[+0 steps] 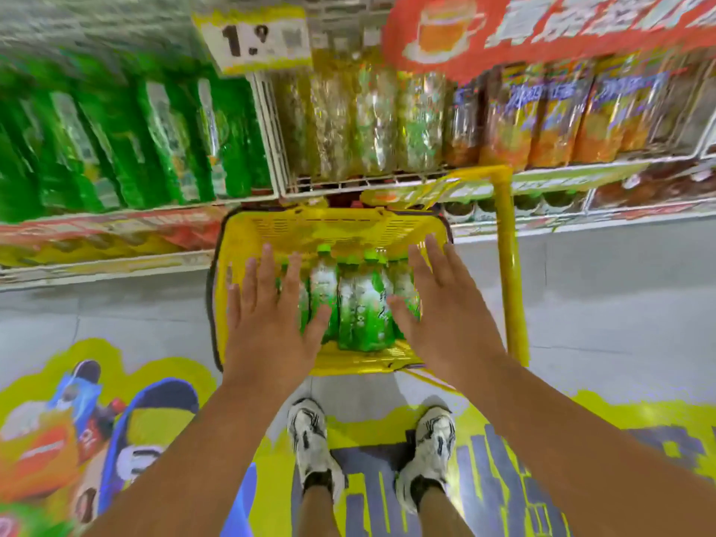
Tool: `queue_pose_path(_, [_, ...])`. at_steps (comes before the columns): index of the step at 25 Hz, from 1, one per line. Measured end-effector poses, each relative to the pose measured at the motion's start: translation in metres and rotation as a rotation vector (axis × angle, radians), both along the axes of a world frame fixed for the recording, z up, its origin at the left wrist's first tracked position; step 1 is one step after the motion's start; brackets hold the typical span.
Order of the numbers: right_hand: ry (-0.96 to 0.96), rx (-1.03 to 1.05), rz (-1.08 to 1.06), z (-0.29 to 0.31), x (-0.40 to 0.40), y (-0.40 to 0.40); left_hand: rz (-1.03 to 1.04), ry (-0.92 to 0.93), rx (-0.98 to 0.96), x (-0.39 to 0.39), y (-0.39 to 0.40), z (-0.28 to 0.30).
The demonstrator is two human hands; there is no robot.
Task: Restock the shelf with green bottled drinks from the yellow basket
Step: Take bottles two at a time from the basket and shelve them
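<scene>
Both hands were empty, fingers straight and spread, nothing gripped. Left hand (267, 315) hovered over the left side of the yellow basket (232, 265), right hand (438, 304) over the right side, palms down, flanking the green bottles (360, 304). Couldn't tell whether the fingertips touched the bottles or only hung above them; the left thumb and the right hand's inner fingers overlapped the bottle bodies in view.

Bottles lay in the basket, caps toward the shelf, packed side by side, at least four or five visible. Basket sat on the floor (620, 304) right against the bottom of the shelf unit (542, 176), its yellow handle (507, 265) raised on the right side. Person's shoes (310, 439) stood just behind it.

Step, as I read it: reach-in for a pick, grasp not yet made. Looked like a two-handed grab, one bottle per hand or a cluster squeezed between both.

Next move would need the fingers to curl round the bottle bodies, then lift clear of the basket wall and the raised handle. Target was probably the green-labelled row (116, 141) at upper left; that section already looked full, so a free slot would have to be found first. Frame was motion-blurred up there, so gaps couldn't be judged.
</scene>
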State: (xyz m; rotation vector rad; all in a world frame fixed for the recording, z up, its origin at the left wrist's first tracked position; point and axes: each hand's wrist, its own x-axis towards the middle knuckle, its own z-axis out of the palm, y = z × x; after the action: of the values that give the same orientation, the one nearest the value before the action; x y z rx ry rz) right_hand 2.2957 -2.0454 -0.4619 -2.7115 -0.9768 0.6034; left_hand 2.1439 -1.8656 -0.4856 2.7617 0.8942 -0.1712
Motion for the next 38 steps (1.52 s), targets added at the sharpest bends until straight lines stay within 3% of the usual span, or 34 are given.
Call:
queue_pose_path(6, [0.106,-0.051,-0.079,-0.113,-0.011,0.029,0.156,0.091,-0.166,-0.012,0.025,-0.112])
queue_pose_path(11, [0.236,-0.04,-0.214,-0.167,-0.025,0.04,0.423,0.164,-0.345,-0.018,0.042,-0.164])
queue_pose_path(13, [0.279,-0.013,-0.283,-0.179,-0.029,0.043,0.497,0.157,-0.334,-0.015,0.046,-0.176])
queue_pose_path(19, [0.354,-0.017,-0.462,-0.205,-0.03,0.048,0.464,0.254,-0.115,0.004,0.049,-0.189])
queue_pose_path(24, [0.413,0.003,-0.546,-0.216,-0.03,0.053,0.487,0.247,-0.175,0.013,0.042,-0.197])
queue_pose_path(30, [0.466,0.009,-0.589,-0.218,-0.028,0.057,0.448,0.395,-0.203,0.022,0.027,-0.214])
queue_pose_path(38, [0.537,0.049,-0.618,-0.215,-0.022,0.057,0.613,0.28,-0.293,0.032,0.037,-0.219])
